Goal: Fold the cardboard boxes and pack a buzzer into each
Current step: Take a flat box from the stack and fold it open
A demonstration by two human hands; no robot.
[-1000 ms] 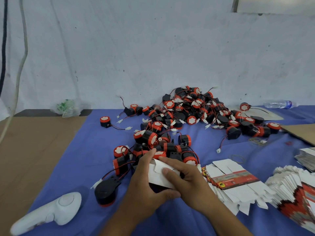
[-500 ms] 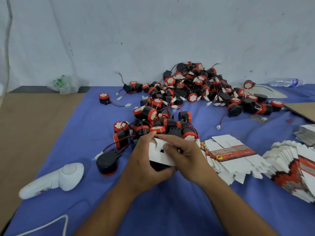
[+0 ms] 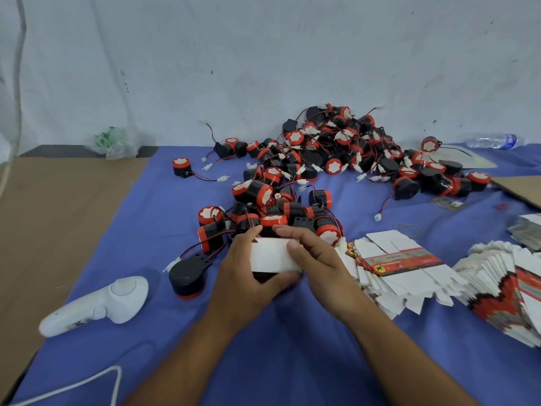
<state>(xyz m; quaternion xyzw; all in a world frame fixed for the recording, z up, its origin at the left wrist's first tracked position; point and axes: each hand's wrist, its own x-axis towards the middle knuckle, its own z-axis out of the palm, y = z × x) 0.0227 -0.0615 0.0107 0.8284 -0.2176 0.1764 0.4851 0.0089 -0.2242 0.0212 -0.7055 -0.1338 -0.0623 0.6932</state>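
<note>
Two hands clamp one white cardboard box (image 3: 269,257) on the blue cloth (image 3: 175,200). The left hand (image 3: 243,273) curls round its 9 o'clock end, thumb beneath. The right hand (image 3: 316,259) pinches its 3 o'clock end, thumb on the face. Loose buzzers (image 3: 322,159) lie at 12 o'clock, flat boxes (image 3: 392,259) at 3, a white controller (image 3: 96,306) at 8.

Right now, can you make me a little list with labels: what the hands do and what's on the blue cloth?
Left hand: holds the white box from the side
Right hand: pinches the box's top edge
Buzzers: red-and-black pile behind the hands
Flat boxes: stack to the right, unfolded
Controller: white, lying to the left
Cloth: blue, under the pile and boxes
</note>
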